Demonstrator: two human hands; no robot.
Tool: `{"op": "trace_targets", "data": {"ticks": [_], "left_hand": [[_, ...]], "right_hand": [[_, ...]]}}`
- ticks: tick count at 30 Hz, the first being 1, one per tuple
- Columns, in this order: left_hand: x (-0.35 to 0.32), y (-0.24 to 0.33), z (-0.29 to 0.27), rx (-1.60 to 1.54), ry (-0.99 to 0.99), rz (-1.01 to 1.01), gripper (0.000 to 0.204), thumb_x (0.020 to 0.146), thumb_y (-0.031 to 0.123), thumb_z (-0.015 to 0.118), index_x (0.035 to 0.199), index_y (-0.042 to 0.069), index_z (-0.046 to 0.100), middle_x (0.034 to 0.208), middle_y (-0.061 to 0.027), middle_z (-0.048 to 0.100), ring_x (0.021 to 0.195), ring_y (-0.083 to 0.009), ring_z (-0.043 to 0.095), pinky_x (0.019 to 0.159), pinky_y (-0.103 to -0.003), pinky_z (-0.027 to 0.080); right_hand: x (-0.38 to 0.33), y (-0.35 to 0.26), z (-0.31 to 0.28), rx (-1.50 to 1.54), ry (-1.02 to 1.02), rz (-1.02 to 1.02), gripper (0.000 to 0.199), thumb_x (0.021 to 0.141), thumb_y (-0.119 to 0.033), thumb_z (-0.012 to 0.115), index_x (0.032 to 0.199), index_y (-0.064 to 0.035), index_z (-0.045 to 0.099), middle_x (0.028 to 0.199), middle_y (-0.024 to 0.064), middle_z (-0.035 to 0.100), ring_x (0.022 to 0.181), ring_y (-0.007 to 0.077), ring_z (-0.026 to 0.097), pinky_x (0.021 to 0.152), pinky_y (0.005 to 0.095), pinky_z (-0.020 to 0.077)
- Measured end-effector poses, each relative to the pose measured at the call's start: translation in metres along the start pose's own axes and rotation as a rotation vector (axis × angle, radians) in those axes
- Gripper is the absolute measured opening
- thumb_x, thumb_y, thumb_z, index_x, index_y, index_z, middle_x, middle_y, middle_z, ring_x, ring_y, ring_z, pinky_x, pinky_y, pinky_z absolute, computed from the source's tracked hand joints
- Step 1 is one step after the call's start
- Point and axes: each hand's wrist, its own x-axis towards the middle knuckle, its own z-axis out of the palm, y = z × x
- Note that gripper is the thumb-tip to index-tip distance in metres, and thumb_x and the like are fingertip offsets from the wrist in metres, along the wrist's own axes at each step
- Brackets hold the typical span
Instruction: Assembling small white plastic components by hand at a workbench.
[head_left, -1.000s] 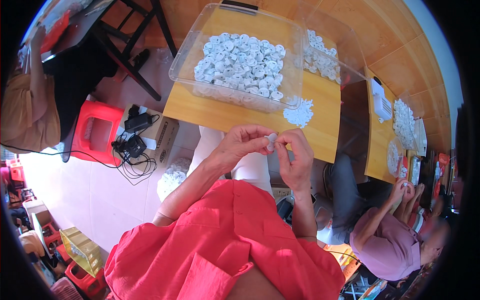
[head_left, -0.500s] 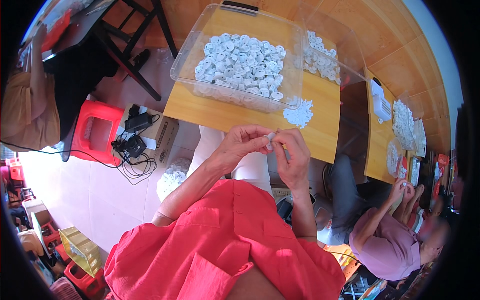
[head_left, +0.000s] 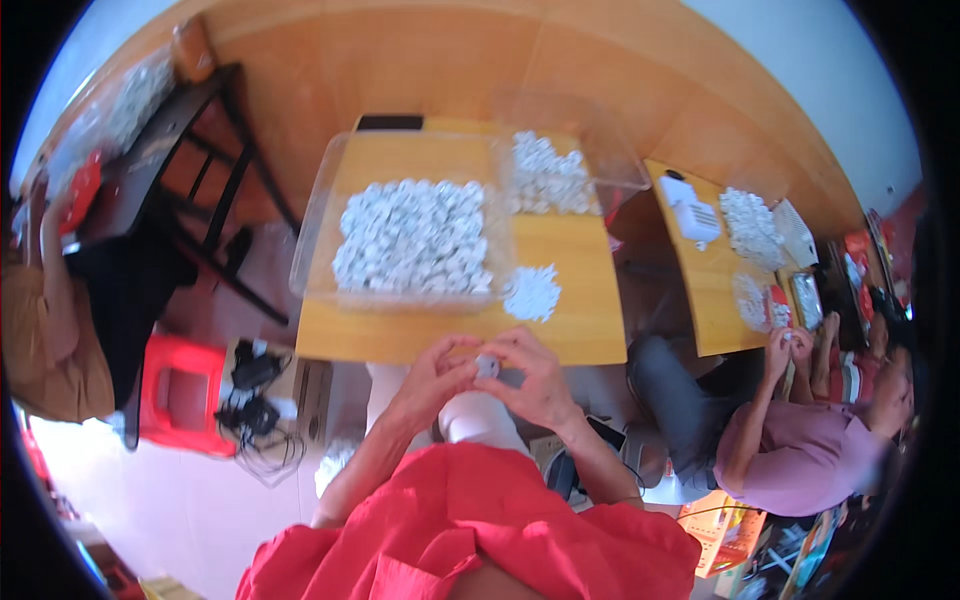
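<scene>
"What do those hands have?"
"One small pale piece (head_left: 488,367), pinched in the curled left hand (head_left: 430,382); the right hand (head_left: 540,382), loosely bent, grips it too."
"Whereabouts?"
"Between them, by the near edge of the wooden table (head_left: 585,330)."

White piece (head_left: 487,367), red shirt (head_left: 455,495), yellow-brown table (head_left: 580,290)

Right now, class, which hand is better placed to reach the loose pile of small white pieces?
Likely the right hand: the loose pile lies nearly straight ahead of it; the left hand sits farther left.
</scene>
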Motion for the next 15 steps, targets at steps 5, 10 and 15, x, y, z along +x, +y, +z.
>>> {"op": "trace_targets", "data": {"ticks": [5, 10, 15], "left_hand": [[-0.012, 0.026, -0.003, 0.304, 0.025, 0.146, 0.038, 0.087, 0.014, 0.051, 0.122, 0.004, 0.039, 0.114, -0.0117, 0.052, 0.096, -0.0212, 0.057, 0.081, -0.032, 0.046], [-0.044, 0.109, 0.013, 0.717, 0.195, 0.825, 0.038, 0.078, 0.006, 0.058, 0.115, 0.001, 0.047, 0.110, -0.0114, 0.053, 0.092, -0.0181, 0.056, 0.081, -0.029, 0.045], [-0.135, 0.156, 0.075, 0.665, 0.125, 2.107, 0.042, 0.083, 0.020, 0.055, 0.117, 0.001, 0.042, 0.114, -0.0110, 0.046, 0.101, -0.0193, 0.045, 0.084, -0.032, 0.039]], "right_hand": [[0.036, 0.033, -0.032, -0.117, -0.006, 0.008, 0.028, 0.067, -0.010, 0.072, 0.091, -0.0010, 0.061, 0.080, 0.0077, 0.057, 0.073, 0.0157, 0.057, 0.060, 0.0260, 0.0475], [0.140, 0.083, -0.118, -0.605, 0.329, 0.050, 0.024, 0.070, -0.016, 0.070, 0.087, -0.0015, 0.062, 0.070, 0.0048, 0.054, 0.061, 0.0111, 0.050, 0.059, 0.0261, 0.0436], [0.150, 0.009, -0.129, -0.244, 0.745, -0.268, 0.025, 0.077, -0.013, 0.064, 0.098, 0.0005, 0.059, 0.080, 0.0087, 0.056, 0.064, 0.0137, 0.053, 0.058, 0.0235, 0.0436]]}}
